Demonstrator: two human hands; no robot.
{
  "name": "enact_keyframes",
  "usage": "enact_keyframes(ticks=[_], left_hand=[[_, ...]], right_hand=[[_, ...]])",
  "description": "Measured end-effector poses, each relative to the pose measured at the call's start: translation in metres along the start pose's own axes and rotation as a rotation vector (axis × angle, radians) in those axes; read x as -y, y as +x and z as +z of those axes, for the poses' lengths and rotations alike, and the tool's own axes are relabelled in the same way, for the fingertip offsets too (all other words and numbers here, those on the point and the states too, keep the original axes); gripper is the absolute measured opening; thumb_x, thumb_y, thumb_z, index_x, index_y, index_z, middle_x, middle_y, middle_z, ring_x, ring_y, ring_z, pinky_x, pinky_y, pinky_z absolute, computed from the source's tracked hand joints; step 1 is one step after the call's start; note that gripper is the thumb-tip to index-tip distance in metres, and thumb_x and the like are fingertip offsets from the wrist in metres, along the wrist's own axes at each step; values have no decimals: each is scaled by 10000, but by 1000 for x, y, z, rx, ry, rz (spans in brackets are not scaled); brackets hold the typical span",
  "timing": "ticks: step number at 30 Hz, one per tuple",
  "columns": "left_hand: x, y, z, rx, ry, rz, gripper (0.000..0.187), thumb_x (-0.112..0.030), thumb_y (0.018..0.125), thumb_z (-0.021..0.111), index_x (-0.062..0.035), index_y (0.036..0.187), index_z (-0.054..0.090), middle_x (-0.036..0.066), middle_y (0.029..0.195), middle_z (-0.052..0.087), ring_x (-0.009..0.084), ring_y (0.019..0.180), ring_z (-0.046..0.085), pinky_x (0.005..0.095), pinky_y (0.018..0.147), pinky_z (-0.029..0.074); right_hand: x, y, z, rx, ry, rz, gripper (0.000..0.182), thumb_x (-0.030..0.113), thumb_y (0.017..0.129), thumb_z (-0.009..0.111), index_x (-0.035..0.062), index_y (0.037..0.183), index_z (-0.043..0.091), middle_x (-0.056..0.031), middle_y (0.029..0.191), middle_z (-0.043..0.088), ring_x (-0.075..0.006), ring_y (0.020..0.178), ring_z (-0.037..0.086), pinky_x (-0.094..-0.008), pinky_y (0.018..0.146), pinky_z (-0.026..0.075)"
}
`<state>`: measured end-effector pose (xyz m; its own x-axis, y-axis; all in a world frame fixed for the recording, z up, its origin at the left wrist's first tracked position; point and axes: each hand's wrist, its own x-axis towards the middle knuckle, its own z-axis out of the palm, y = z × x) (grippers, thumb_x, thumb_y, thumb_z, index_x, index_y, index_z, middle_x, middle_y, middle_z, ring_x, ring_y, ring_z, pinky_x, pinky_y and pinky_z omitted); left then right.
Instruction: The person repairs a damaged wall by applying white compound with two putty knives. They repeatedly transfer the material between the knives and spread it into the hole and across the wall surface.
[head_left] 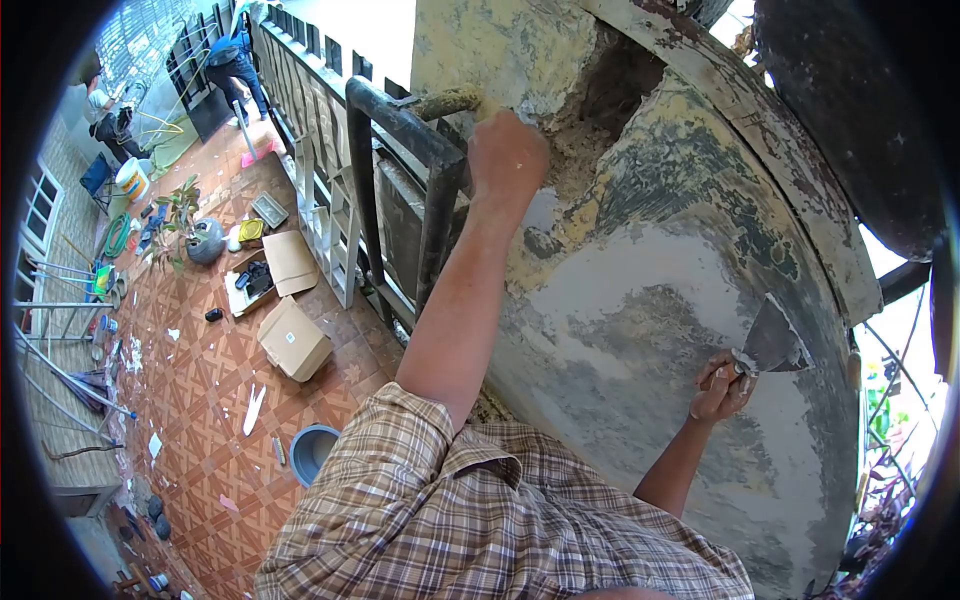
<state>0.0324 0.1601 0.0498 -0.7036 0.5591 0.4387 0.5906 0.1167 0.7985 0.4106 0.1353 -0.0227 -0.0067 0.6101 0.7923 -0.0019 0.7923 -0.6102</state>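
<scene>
My left hand point(508, 155) reaches up to the patchy, peeling wall point(610, 330), beside a broken-out hole point(610, 85) with crumbly material at its edge. Its fingers are curled closed, and what they hold, if anything, is hidden. A black metal railing point(415, 125) and a short rough pipe stub point(447, 103) are just left of it. Lower on the right, my right hand point(725, 385) grips the handle of a putty knife point(773, 338). The broad blade points up and right, close to the pale patches on the wall.
Below left lies a tiled floor point(200, 400) with open cardboard boxes point(295, 340), a grey basin point(312, 452) and a potted plant point(205, 240). A ladder point(335, 225) leans by the fence. Two people point(235, 70) stand far off at upper left.
</scene>
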Motion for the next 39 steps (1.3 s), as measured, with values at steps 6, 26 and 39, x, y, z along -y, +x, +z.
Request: enact_keyframes(ticks=[6, 26, 39], left_hand=[[-39, 4, -13, 32, -37, 71, 251, -132, 796, 565, 108, 774, 632, 302, 782, 624, 431, 776, 637, 450, 737, 516], [31, -58, 7, -354, -133, 149, 193, -61, 820, 514, 99, 898, 591, 252, 817, 600, 437, 739, 587, 481, 683, 474], [-9, 1, 14, -83, 116, 113, 215, -122, 820, 548, 75, 788, 629, 275, 774, 624, 399, 761, 642, 435, 707, 522]], right_hand=[[-5, -2, -4, -9, -62, -14, 248, 62, 830, 469, -20, 1064, 484, -120, 776, 556, -100, 442, 437, -226, 372, 347], [-8, -3, -8, -4, -110, -15, 275, 92, 828, 484, -32, 1073, 494, -115, 764, 550, -96, 437, 418, -224, 369, 333], [-6, -4, -6, -17, -58, -5, 268, 55, 808, 468, -36, 1060, 479, -122, 773, 558, -96, 436, 420, -222, 369, 329]])
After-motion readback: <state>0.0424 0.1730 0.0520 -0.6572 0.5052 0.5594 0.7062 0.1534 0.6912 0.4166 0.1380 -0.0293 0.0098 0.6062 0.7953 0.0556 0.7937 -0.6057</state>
